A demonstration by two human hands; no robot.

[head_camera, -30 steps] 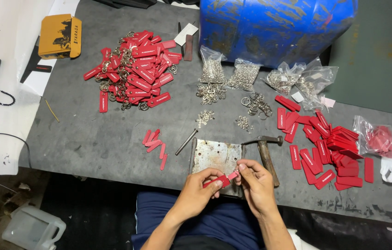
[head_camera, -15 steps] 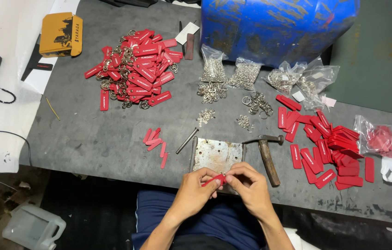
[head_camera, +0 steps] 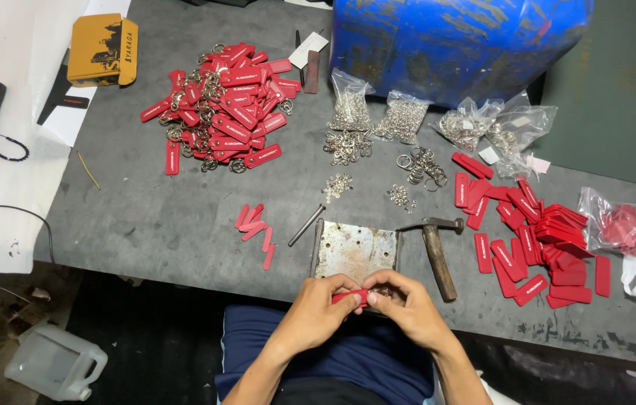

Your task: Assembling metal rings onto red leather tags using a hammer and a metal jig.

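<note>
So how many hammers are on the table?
1. The hammer lies on the grey table, just right of the metal plate, beyond the right hand. None seems hidden.

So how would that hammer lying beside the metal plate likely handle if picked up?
The hammer looks head-heavy: a metal head on a plain wooden handle. It is probably stiff and unlikely to roll, since the crosswise head lies flat on the table.

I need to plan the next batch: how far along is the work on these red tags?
Done, apparently: a heap of red tags with rings at the upper left. In hand: the left hand and right hand pinch one red tag in front of the metal plate. Left: a pile of plain red tags at the right, plus bags of rings. The share done is hard to tell.
</note>
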